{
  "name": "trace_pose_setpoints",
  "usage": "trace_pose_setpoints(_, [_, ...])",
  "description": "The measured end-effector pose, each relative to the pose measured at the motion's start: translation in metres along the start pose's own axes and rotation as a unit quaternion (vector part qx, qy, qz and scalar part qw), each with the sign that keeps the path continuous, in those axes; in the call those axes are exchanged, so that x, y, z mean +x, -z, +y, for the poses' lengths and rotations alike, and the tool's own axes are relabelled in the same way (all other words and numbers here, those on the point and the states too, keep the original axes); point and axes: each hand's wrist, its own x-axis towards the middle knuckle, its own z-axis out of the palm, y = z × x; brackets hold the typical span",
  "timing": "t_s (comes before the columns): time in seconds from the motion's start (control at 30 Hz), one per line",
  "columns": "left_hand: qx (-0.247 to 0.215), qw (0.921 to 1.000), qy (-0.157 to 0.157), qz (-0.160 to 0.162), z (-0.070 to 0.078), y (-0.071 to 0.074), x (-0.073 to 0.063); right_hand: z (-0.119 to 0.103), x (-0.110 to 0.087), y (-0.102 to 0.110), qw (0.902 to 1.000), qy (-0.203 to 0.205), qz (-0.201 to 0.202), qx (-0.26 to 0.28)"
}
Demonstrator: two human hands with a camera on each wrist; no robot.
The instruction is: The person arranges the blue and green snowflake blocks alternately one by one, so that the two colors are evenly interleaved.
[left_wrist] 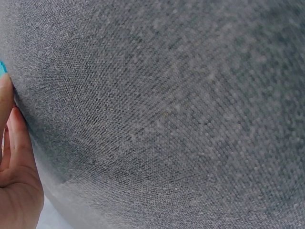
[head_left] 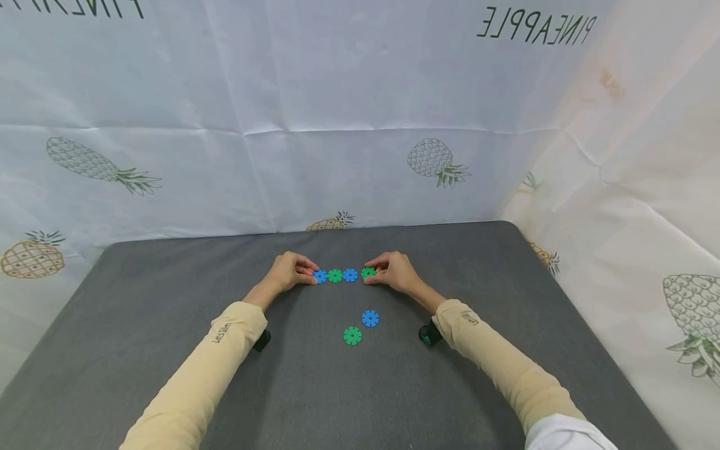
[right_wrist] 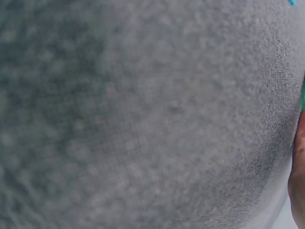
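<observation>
Notched plastic discs form a short row near the far side of the table. My left hand (head_left: 287,271) pinches the blue disc (head_left: 320,276) at the row's left end between thumb and fingers. Beside it come a green disc (head_left: 335,275) and another blue disc (head_left: 350,275), edges touching or nearly so. At the right end my right hand (head_left: 397,272) pinches a green disc (head_left: 368,272), with a narrow gap between it and the blue one. In the wrist views only slivers of the held blue disc (left_wrist: 2,68) and held green disc (right_wrist: 303,98) appear.
A loose blue disc (head_left: 370,319) and a loose green disc (head_left: 352,335) lie flat nearer to me, between the forearms. Dark grey cloth covers the table (head_left: 315,394). Behind it and to the right hangs a white pineapple-print curtain (head_left: 337,175).
</observation>
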Motion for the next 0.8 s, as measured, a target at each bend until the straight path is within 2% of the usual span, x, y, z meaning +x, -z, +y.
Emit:
trace_pose_setpoints(0.4, [-0.005,0.9999,0.008,-0.001,0.0000,-0.0007,0.0001,-0.0039,-0.0017,0.0038,0.9998,-0.012,-0.015,0.007])
trace_pose_setpoints(0.8, [-0.003,1.0000,0.007,0.001,0.0002,-0.0004,0.0005,0.0014,0.0001,0.0093,0.9995,-0.009,-0.027,0.017])
